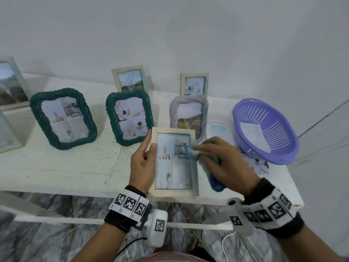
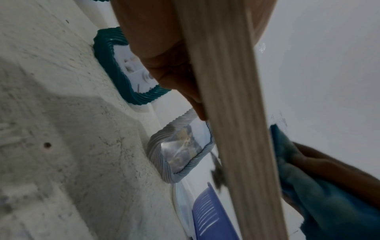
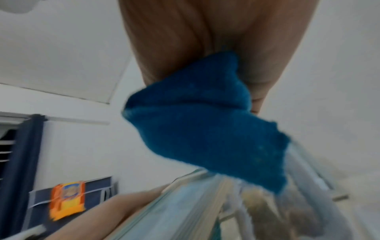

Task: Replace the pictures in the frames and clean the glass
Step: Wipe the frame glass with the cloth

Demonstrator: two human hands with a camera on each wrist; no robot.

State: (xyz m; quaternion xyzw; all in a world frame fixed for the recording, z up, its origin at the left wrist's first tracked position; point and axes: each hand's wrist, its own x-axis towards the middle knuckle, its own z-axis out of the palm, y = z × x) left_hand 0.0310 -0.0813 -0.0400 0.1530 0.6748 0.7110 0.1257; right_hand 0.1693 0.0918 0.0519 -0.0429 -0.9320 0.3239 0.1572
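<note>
A pale wooden picture frame (image 1: 174,191) with a four-part photo behind its glass is held above the table's front edge. My left hand (image 1: 144,159) grips its left side, thumb on the front; in the left wrist view the frame's edge (image 2: 236,113) runs past the fingers. My right hand (image 1: 222,159) holds a blue cloth (image 1: 192,151) bunched in the fingers and presses it on the glass at the right of the frame. The cloth (image 3: 205,121) fills the right wrist view, blurred, over the frame's glass (image 3: 185,211).
On the white table (image 1: 75,167) stand two dark green rope-edged frames (image 1: 63,119) (image 1: 129,118), a grey one (image 1: 188,112) with a cat photo, and small wooden frames (image 1: 129,78) (image 1: 194,84) by the wall. A purple basket (image 1: 264,131) sits at right, loose photos beside it.
</note>
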